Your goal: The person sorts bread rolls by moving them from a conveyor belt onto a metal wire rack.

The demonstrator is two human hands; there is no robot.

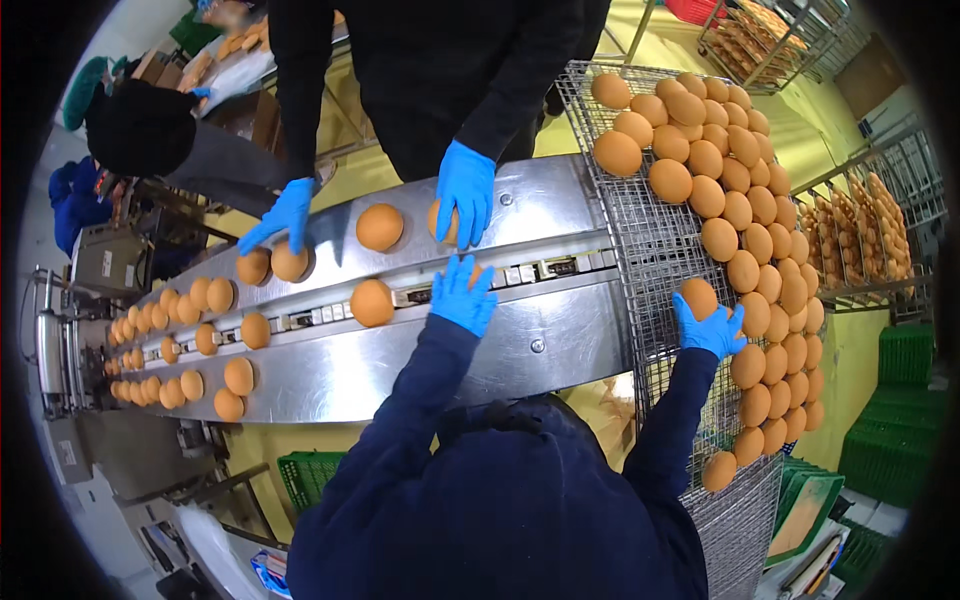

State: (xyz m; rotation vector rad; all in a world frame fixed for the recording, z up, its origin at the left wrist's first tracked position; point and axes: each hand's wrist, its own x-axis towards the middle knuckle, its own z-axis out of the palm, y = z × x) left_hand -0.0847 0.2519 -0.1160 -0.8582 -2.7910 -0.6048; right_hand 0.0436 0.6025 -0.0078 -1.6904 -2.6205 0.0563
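Observation:
My blue-gloved left hand (462, 298) rests over the slotted middle track (525, 273) of the steel conveyor, its fingers curved over a mostly hidden round brown bun. A loose bun (371, 303) lies on that track to its left. My blue-gloved right hand (708, 326) grips a bun (698, 296) at the wire rack (645, 240), which carries many similar buns (770, 290) on the right. Rows of buns (180, 385) line both steel side plates toward the far left.
Across the conveyor, a co-worker's gloved hands (463, 195) touch buns. Another person (140, 130) works at upper left. Loaded rack trolleys (855, 230) stand at right. Green crates (890, 430) are stacked at lower right, and machinery (60, 360) sits at the conveyor's left end.

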